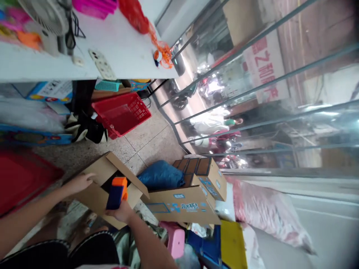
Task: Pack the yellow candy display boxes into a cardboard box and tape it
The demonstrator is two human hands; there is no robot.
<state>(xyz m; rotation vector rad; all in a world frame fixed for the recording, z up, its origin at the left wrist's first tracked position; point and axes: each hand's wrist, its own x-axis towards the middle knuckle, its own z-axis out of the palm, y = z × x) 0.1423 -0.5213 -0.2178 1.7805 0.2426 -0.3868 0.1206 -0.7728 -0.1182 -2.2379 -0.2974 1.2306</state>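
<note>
A brown cardboard box [97, 196] stands on the floor in front of me, its flaps partly folded in around a dark gap in the middle. My left hand [81, 183] lies on the box's left flap with its fingers stretched out. Over the gap, my right hand [123, 212] grips a blocky orange and dark blue object [115, 196]; its exact kind is not clear from here. The fingers of the right hand are partly hidden behind that object.
A red plastic basket [126, 114] sits on the tiled floor beyond the box. White table [126, 56] at upper left holds a fan and pink trays [95, 7]. More cartons [179, 205], a blue bag [161, 175] and a pink stool [175, 241] crowd the right. Barred window behind.
</note>
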